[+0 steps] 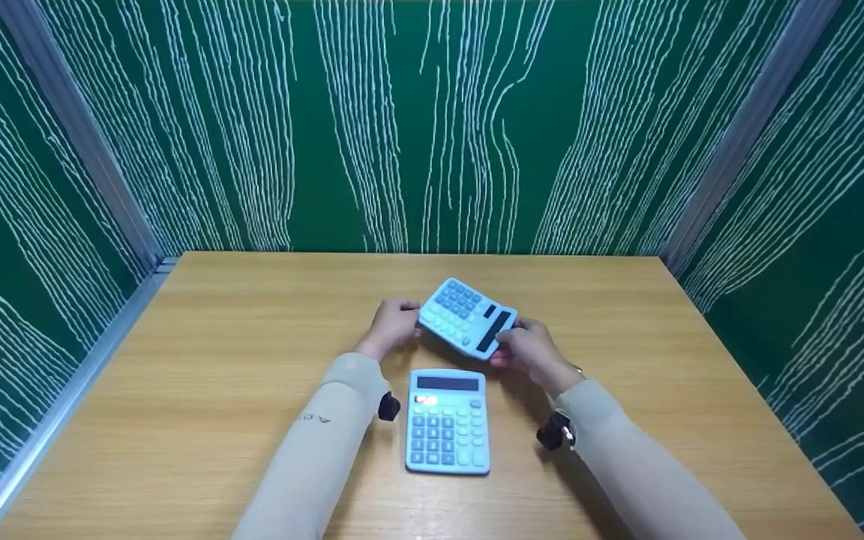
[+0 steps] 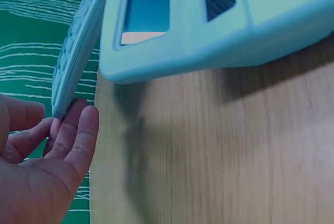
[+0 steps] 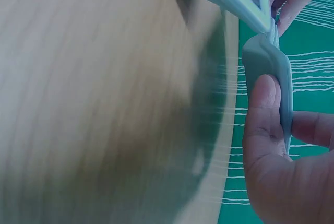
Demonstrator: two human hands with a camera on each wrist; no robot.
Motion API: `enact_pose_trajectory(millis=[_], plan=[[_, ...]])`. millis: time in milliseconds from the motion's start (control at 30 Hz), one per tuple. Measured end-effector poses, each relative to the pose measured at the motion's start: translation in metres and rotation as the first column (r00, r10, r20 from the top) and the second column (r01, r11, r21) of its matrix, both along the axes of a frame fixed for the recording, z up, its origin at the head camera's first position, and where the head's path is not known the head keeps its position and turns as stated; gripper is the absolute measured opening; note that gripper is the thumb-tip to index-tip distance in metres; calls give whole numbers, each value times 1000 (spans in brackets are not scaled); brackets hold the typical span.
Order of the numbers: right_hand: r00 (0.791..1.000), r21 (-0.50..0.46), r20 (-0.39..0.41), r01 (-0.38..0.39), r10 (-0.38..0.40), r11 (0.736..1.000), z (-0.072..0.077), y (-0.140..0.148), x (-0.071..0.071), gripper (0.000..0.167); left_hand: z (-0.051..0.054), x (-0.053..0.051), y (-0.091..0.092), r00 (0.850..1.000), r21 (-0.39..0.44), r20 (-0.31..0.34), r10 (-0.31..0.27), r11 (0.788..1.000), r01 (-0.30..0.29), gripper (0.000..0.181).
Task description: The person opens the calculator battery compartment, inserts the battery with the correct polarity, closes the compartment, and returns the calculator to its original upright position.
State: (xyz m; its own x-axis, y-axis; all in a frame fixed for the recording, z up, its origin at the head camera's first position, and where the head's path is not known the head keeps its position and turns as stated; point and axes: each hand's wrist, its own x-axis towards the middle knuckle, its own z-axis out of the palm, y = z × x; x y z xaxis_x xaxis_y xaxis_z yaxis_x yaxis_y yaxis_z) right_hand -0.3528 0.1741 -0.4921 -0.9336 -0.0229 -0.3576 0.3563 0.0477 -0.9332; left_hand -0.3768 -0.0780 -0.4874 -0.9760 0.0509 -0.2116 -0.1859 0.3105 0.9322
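A light-blue calculator (image 1: 466, 318) is held up above the table, turned at a slant with its display end toward the right. My right hand (image 1: 528, 349) pinches that end; in the right wrist view the thumb (image 3: 263, 109) lies against one face and a finger is on the other side. At the opposite end is my left hand (image 1: 394, 324). Its fingers (image 2: 78, 140) are loosely bent at the calculator's edge in the left wrist view, the thumb standing off it. Nearer to me, a second light-blue calculator (image 1: 448, 421) lies face up between the forearms.
The wooden table (image 1: 214, 337) ends at a green wall (image 1: 462, 135) with white wavy lines, and similar panels stand at both sides. Grey metal posts (image 1: 87, 135) mark the corners. Dark wrist devices (image 1: 388, 406) sit on both sleeves.
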Motion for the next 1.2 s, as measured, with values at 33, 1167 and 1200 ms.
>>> enact_pose_trajectory(millis=[33, 1167, 1200], plan=[[1000, 7, 4, -4, 4, 1000, 2, 1, 1, 65, 1, 1, -1, 1000, 3, 4, -2, 1000, 2, 44], [979, 181, -108, -154, 175, 972, 43, 10, 23, 69, 23, 40, -30, 979, 358, 5, -203, 914, 188, 41], [977, 186, -111, -158, 180, 970, 43, 10, 24, 69, 23, 42, -30, 978, 366, 8, -207, 911, 189, 41]])
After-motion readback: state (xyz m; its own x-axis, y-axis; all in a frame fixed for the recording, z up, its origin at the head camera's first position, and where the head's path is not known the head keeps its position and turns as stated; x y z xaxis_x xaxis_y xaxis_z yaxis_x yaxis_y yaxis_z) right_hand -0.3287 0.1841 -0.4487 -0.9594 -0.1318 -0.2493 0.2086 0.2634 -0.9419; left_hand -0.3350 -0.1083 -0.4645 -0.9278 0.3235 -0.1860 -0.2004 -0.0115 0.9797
